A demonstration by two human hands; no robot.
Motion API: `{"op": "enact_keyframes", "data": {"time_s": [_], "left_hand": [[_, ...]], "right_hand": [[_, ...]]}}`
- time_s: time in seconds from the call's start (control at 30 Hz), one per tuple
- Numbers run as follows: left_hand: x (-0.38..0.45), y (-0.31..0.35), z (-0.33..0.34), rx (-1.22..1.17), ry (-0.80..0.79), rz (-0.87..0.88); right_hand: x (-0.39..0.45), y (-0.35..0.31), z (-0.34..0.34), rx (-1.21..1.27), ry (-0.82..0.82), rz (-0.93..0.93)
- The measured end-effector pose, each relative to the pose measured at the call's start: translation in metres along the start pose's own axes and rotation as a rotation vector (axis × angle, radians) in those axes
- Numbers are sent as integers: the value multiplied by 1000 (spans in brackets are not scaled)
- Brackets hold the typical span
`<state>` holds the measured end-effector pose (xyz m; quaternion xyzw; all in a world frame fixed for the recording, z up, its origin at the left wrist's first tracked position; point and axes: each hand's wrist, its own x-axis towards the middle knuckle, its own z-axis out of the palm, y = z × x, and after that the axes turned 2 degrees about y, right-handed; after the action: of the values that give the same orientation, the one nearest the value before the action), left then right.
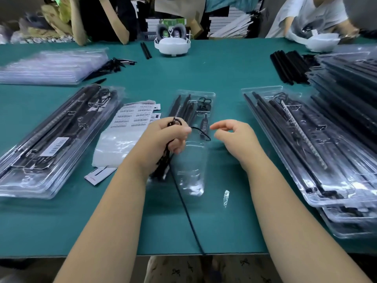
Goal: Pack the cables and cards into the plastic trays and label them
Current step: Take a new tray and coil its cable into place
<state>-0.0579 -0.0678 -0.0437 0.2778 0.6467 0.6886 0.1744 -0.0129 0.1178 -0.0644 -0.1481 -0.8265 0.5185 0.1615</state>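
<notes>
A clear plastic tray (191,180) lies lengthwise in the middle of the green table, with black rods and a coiled cord in its far half. My left hand (165,137) grips a bundled black cable (184,203) above the tray's left side; the cable's free length trails toward me and off the table's front edge. My right hand (234,133) hovers just right of the tray with its fingers loosely curled and nothing in it. A sheet of barcode labels (134,115) lies left of the tray.
Packed trays (51,139) are stacked on the left, one bearing a barcode label. More filled trays (318,152) are piled on the right. White cards (116,148) sit under the label sheet. Empty trays (49,66), loose black rods (287,66) and a white headset (172,44) lie farther back.
</notes>
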Motion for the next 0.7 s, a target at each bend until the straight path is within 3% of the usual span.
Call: {"op": "enact_keyframes", "data": {"time_s": [0.1, 0.2, 0.4, 0.57, 0.7], "left_hand": [[-8, 6, -4, -13, -154, 22], [-12, 7, -2, 70, -196, -51], [-7, 0, 14, -34, -126, -32], [5, -3, 13, -427, 94, -176], [9, -7, 17, -363, 211, -304]], "right_hand": [[-1, 0, 2, -13, -117, 25], [0, -1, 3, 26, -109, 91], [-2, -6, 0, 101, -226, 154], [-3, -9, 1, 158, -255, 124], [0, -10, 3, 342, -226, 221]]}}
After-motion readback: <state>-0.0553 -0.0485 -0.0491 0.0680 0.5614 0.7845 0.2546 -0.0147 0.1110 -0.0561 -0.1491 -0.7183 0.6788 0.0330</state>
